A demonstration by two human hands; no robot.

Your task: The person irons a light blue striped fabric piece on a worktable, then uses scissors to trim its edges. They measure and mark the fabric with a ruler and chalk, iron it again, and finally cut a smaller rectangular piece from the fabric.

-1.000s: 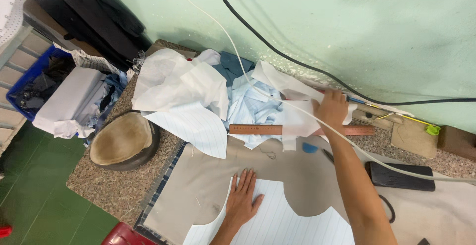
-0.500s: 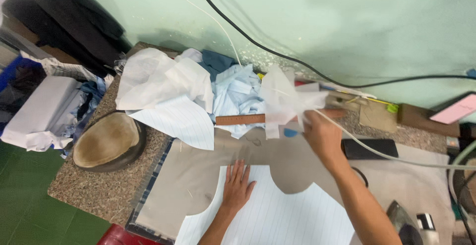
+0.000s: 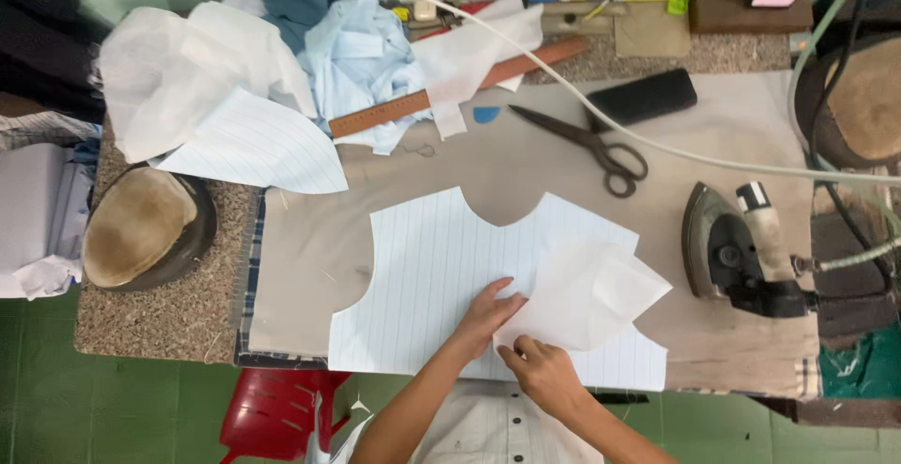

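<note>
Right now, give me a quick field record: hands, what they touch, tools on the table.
left hand: flat on the striped fabric panel
right hand: pinching the lower edge of the white sheet
white sheet: lies over the panel's right part
scissors: shut, above the panel
iron: right of the panel, on the beige cover
ruler: wooden, partly under white cloth
</note>
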